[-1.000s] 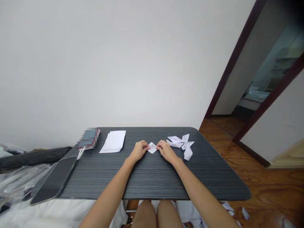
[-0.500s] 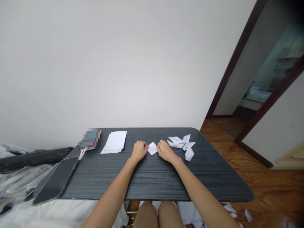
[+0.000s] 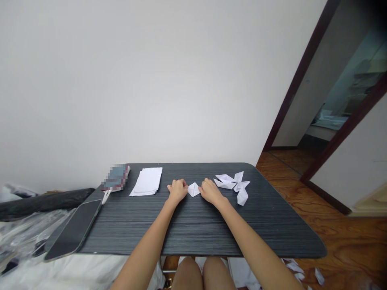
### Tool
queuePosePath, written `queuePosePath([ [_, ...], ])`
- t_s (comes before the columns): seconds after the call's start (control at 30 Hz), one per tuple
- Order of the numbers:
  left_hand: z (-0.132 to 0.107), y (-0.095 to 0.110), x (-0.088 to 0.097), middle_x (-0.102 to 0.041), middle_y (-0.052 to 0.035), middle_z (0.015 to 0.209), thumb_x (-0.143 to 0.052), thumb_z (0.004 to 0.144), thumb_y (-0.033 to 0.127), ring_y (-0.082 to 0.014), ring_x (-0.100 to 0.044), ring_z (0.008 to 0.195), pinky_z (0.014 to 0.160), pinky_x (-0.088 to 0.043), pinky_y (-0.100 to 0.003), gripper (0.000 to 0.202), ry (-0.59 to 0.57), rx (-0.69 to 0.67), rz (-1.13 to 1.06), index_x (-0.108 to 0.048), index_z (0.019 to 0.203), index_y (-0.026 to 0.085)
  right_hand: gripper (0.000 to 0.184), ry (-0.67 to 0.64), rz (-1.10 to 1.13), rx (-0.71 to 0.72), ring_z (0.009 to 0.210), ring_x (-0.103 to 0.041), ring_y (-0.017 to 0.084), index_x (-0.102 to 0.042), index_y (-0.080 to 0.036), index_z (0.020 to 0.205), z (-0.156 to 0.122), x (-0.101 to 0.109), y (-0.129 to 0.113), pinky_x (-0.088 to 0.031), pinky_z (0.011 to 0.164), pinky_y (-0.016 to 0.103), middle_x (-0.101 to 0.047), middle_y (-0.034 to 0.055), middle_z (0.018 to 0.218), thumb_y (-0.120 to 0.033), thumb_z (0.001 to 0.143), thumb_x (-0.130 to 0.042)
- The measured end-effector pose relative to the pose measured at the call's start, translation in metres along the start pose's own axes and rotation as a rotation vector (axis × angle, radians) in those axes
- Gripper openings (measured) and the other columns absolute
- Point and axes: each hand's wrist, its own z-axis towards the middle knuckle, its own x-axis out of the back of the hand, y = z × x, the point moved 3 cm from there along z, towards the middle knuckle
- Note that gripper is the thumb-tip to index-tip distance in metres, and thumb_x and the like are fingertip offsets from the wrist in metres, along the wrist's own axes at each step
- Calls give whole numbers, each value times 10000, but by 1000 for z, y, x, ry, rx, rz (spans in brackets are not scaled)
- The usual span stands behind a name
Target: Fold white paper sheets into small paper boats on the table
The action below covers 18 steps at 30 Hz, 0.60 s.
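Observation:
A small folded white paper piece [image 3: 193, 189] lies on the dark striped table [image 3: 196, 229], between my two hands. My left hand [image 3: 177, 190] is curled with its fingertips pinching the piece's left corner. My right hand [image 3: 209, 191] pinches the right corner, fingers bent and pressed together. Both forearms reach in from the near edge.
Several finished folded paper shapes [image 3: 234, 185] lie just right of my right hand. A stack of white sheets [image 3: 147, 181] and a blurred booklet [image 3: 115, 177] sit at the back left. A dark phone [image 3: 75, 228] rests at the left edge. Paper scraps [image 3: 298, 272] litter the wooden floor.
The paper piece looks slightly narrower as my hands press closer on it. The view has shifted a little; the hands stay in place.

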Motion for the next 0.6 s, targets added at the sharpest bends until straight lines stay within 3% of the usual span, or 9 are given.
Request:
queuePosePath([
  [0.13, -1, 0, 0, -595, -64, 805, -403, 734, 199, -236, -464, 899, 738, -292, -407, 132, 24, 3, 9, -528, 706, 171, 219, 59, 8, -65, 881, -437, 232, -520, -121, 918, -6, -1, -3, -309, 724, 332, -497, 138, 950, -248, 820, -371],
  [0.23, -3, 0, -1, -592, -68, 812, -404, 732, 206, -240, -463, 902, 739, -291, -412, 124, 43, 0, 13, -522, 712, 170, 237, 115, 28, -62, 859, -417, 216, -490, -162, 991, -11, 0, -7, -300, 714, 324, -479, 107, 929, -123, 788, -375],
  [0.33, -3, 0, -1, -591, -59, 804, -404, 730, 210, -236, -467, 894, 739, -293, -412, 125, 52, -3, 5, -521, 702, 175, 411, 158, 70, 90, 872, -395, 193, -476, -230, 1087, -16, 3, -11, -289, 736, 307, -459, 78, 950, -27, 744, -375],
  [0.43, -3, -1, 0, -589, -57, 801, -408, 727, 215, -235, -464, 899, 743, -292, -408, 123, 48, 1, -8, -522, 701, 177, 464, 159, 96, 248, 952, -357, 188, -510, -289, 1097, -20, 5, -11, -271, 787, 315, -437, 63, 1041, -18, 747, -373],
  [0.6, -4, -3, 1, -589, -56, 813, -420, 732, 230, -232, -459, 912, 751, -285, -404, 119, 36, 22, -20, -526, 711, 180, 554, 72, 70, 145, 1129, -219, 230, -523, -368, 1085, -23, 0, -3, -175, 884, 425, -356, 5, 1240, 4, 702, -372],
])
